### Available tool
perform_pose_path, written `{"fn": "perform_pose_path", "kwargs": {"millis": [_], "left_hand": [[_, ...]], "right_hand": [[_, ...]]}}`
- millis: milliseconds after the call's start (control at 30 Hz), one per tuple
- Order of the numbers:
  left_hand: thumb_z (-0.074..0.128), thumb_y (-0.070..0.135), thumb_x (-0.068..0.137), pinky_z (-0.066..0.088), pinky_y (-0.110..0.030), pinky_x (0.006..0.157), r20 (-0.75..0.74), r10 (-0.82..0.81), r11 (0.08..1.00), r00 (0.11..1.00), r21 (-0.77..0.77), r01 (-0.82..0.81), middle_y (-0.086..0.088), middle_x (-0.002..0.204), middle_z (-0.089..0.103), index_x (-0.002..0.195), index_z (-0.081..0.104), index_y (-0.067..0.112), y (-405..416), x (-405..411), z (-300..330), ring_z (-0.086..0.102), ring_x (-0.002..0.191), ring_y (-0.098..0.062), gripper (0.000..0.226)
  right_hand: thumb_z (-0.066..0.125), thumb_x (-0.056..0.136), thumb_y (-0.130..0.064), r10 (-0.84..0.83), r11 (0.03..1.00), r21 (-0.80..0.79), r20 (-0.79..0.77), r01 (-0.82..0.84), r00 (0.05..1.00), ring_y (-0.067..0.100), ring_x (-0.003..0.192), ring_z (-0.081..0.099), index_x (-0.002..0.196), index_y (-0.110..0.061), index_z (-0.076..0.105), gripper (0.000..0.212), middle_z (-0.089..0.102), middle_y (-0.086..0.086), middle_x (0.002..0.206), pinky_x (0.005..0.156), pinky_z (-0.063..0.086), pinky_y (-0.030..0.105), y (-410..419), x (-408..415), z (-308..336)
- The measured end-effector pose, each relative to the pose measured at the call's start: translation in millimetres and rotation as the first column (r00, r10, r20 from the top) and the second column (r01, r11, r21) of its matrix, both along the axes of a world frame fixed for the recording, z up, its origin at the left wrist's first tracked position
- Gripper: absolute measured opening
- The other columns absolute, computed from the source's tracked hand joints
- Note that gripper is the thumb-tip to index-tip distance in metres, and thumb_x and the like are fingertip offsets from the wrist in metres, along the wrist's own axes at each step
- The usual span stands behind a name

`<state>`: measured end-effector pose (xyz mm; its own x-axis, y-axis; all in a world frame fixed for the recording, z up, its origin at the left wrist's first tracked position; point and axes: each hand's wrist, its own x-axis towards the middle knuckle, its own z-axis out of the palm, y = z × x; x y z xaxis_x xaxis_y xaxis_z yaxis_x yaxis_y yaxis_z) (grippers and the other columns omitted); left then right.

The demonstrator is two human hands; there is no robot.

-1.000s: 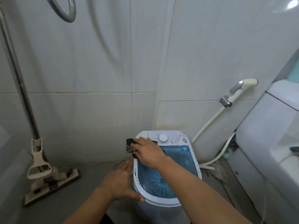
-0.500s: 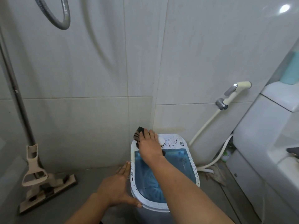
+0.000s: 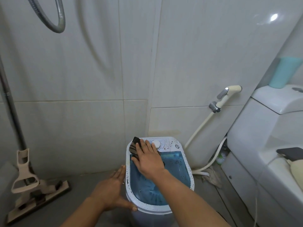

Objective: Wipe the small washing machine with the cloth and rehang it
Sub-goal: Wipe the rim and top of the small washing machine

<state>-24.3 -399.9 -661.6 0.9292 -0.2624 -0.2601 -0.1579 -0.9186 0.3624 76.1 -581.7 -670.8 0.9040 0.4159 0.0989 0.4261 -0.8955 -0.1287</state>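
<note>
The small washing machine [image 3: 186, 163] stands on the floor in the tiled corner, white-rimmed with a translucent blue lid and a white dial [image 3: 156, 143] on its back panel. My right hand [image 3: 147, 158] lies flat on the top's back left part, pressing a dark cloth [image 3: 134, 146] that sticks out past the fingers. My left hand [image 3: 113, 189] rests against the machine's left side, fingers spread, thumb on the front rim.
A squeeze mop [image 3: 31, 185] leans on the left wall. A metal shower hose [image 3: 49, 17] loops overhead. A bidet sprayer [image 3: 227, 95] with its white hose hangs right of the machine, beside the toilet tank [image 3: 262, 128] bearing a teal cup [image 3: 285, 72].
My right hand pushed the cloth from the lid's left edge up to the back panel, then drew back slightly onto the lid. My left hand stayed on the machine's side.
</note>
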Motion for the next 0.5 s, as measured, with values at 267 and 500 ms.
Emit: {"fn": "perform_pose_path", "kwargs": {"millis": [267,500], "left_hand": [[0.065,0.103,0.041,0.031,-0.036,0.126,-0.024,-0.002,1.0,1.0,-0.003,0.002,0.013,0.172,-0.013,0.163,-0.019,0.029,-2.5,0.1,2.2,0.004,0.161,-0.012,0.165],[0.065,0.105,0.034,0.036,-0.034,0.123,-0.037,0.003,1.0,0.999,-0.019,-0.004,0.013,0.174,-0.007,0.164,-0.015,0.031,-3.1,2.7,6.2,0.015,0.16,-0.01,0.169]], "right_hand": [[0.032,0.108,-0.03,-0.019,0.999,-0.042,-0.056,0.017,0.998,0.035,0.153,0.012,0.159,-0.01,0.018,0.056,0.011,0.017,0.167,0.125,0.007,0.046,16.8,38.3,12.2],[0.046,0.102,-0.019,0.089,0.984,-0.158,0.041,-0.081,0.995,0.041,0.135,0.037,0.154,-0.009,0.031,0.055,0.028,0.018,0.16,0.108,0.03,0.054,-5.6,14.6,13.6]]}}
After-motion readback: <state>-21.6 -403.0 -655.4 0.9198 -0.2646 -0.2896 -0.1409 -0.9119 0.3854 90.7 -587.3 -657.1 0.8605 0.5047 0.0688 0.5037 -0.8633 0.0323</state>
